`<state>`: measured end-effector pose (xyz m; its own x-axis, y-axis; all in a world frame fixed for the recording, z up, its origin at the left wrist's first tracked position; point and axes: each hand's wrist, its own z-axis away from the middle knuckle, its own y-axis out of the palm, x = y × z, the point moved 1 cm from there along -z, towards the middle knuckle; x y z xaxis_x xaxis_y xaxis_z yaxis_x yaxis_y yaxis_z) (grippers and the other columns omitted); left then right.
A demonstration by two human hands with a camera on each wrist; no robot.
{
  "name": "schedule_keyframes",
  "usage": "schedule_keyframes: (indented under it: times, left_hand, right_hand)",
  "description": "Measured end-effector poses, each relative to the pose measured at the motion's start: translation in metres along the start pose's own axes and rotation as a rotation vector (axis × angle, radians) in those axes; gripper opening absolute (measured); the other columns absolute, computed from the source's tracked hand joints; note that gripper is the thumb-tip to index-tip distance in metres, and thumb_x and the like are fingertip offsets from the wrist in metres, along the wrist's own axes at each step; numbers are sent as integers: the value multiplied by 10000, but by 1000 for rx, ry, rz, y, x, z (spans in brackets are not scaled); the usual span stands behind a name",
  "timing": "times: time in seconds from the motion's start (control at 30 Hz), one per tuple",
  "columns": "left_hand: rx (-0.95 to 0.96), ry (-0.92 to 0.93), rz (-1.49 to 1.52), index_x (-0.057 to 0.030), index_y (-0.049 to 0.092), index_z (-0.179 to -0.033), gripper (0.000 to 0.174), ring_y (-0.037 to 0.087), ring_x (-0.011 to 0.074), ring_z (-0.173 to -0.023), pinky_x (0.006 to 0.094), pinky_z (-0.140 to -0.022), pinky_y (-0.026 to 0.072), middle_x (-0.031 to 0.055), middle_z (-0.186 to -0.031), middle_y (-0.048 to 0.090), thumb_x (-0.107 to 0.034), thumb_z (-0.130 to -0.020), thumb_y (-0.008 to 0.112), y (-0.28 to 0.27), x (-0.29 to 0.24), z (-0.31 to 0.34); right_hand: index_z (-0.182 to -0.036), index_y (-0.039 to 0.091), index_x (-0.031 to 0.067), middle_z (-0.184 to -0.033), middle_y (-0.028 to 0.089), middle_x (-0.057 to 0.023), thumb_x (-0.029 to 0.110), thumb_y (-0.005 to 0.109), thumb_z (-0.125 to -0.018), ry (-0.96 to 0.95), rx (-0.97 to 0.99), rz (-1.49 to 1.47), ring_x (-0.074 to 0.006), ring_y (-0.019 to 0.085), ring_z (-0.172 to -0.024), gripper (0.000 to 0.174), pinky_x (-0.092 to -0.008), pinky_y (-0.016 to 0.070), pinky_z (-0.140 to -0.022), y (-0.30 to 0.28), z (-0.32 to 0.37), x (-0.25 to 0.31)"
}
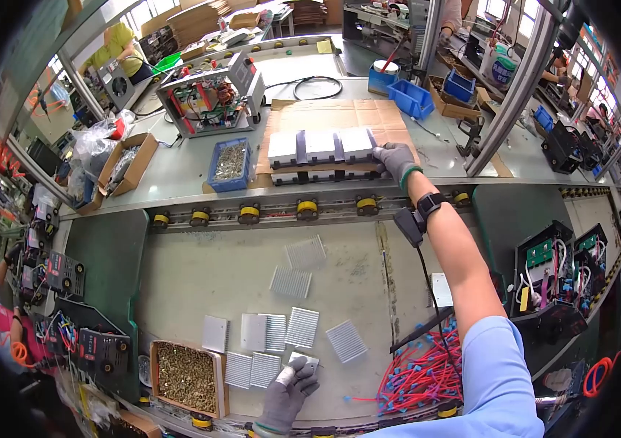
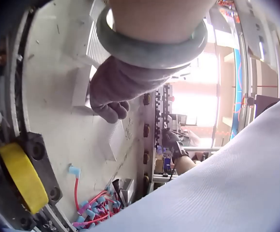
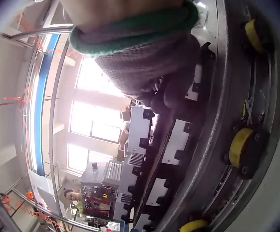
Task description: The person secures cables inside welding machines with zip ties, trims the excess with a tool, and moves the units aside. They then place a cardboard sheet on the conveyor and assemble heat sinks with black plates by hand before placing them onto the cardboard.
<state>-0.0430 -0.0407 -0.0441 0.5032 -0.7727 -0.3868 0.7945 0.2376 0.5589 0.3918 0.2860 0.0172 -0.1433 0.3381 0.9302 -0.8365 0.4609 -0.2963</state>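
At the back of the bench my gloved right hand (image 1: 396,162) grips the right end of a row of heat sinks (image 1: 319,146) in black brackets. A second similar row (image 1: 325,176) lies just in front and below; in the right wrist view a dark gap runs between the upper row (image 3: 130,171) and lower row (image 3: 174,145). Near the front edge my gloved left hand (image 1: 285,398) pinches a small finned heat sink (image 1: 305,359). In the left wrist view its fingers (image 2: 112,112) are curled beside the metal block (image 2: 82,87). Several loose heat sinks (image 1: 302,327) lie around it.
A box of small brass-coloured parts (image 1: 188,378) stands left of my left hand. Red wires with blue connectors (image 1: 420,372) are heaped at the right. A conveyor rail with yellow rollers (image 1: 307,209) crosses between. Behind sit a blue bin (image 1: 229,164) and an opened machine (image 1: 212,98).
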Motion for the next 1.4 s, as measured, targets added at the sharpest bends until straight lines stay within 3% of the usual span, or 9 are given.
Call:
schedule_keyframes:
  times: [0.2, 0.4, 0.6, 0.77, 0.9, 1.03, 1.2, 1.33, 1.4]
  left_hand:
    - [24, -3, 8, -19, 553, -1224, 346, 628, 256, -947, 427, -893, 519, 119, -1056, 639, -264, -989, 487, -1, 2, -2]
    - [20, -27, -9, -33, 563, -1224, 372, 637, 257, -940, 447, -893, 515, 116, -1048, 646, -310, -986, 490, -2, 6, -1]
    - [51, 90, -108, -11, 503, -1341, 480, 611, 194, -908, 372, -871, 498, 49, -1007, 624, -319, -974, 497, 10, 1, 29]
    - [87, 137, -109, -10, 514, -1323, 462, 613, 203, -935, 380, -879, 502, 63, -1017, 625, -312, -974, 507, -13, 9, 48]
    - [172, 116, -86, -73, 571, -1198, 336, 616, 216, -962, 399, -911, 488, 69, -1044, 632, -309, -960, 550, -12, 26, 68]
    - [216, 87, -62, -71, 569, -1206, 284, 641, 191, -946, 369, -853, 522, 64, -1067, 654, -238, -978, 533, -18, 50, 91]
    - [17, 290, -78, -54, 565, -1209, 346, 649, 153, -887, 306, -790, 550, 44, -1012, 658, -304, -969, 564, -69, 63, 147]
    - [-427, 738, -113, -45, 606, -1117, 242, 659, 151, -803, 294, -712, 556, 59, -947, 668, -216, -948, 575, -172, 31, 251]
    - [-651, 1005, -291, -35, 609, -1074, 203, 650, 153, -810, 302, -712, 544, 74, -943, 663, -162, -917, 596, -207, 14, 300]
  right_hand:
    - [-887, 708, -3, -653, 652, -76, 345, 698, -848, -61, -71, 187, -148, 600, -487, 350, -291, 477, -451, 4, 9, 5]
    - [-972, 744, 72, -991, 703, -177, 448, 619, -780, -217, -66, 586, -321, 666, -970, 440, -374, 503, -882, 3, 6, 9]
    - [-1037, 674, -11, -956, 687, -249, 352, 606, -832, -79, 89, 397, -348, 670, -939, 422, -418, 527, -809, -38, 66, 15]
    - [-1020, 717, 34, -1051, 693, -198, 607, 563, -755, 20, 392, 1486, -343, 671, -954, 650, -408, 512, -863, -106, 166, -61]
    - [-1074, 706, 160, -1097, 678, -167, 494, 555, -775, 76, 283, 1428, -363, 644, -1020, 473, -466, 504, -880, -109, 242, -108]
    - [-1007, 626, 42, -767, 674, -166, 315, 731, -709, -261, -98, 857, -315, 669, -739, 418, -438, 521, -690, -139, 203, -237]
    - [-1050, 611, -5, -775, 642, -118, 168, 711, -675, -23, 208, 640, -221, 620, -584, 425, -369, 508, -509, -145, 156, -253]
    - [-1372, 445, 36, -1199, 613, -159, 47, 608, -739, -304, 165, 655, -260, 661, -895, 654, -352, 543, -811, -114, 196, -207]
    - [-1380, 461, 81, -1189, 578, -203, -43, 512, -740, -1267, 32, 940, -350, 585, -1097, 654, -393, 466, -957, -94, 211, -223]
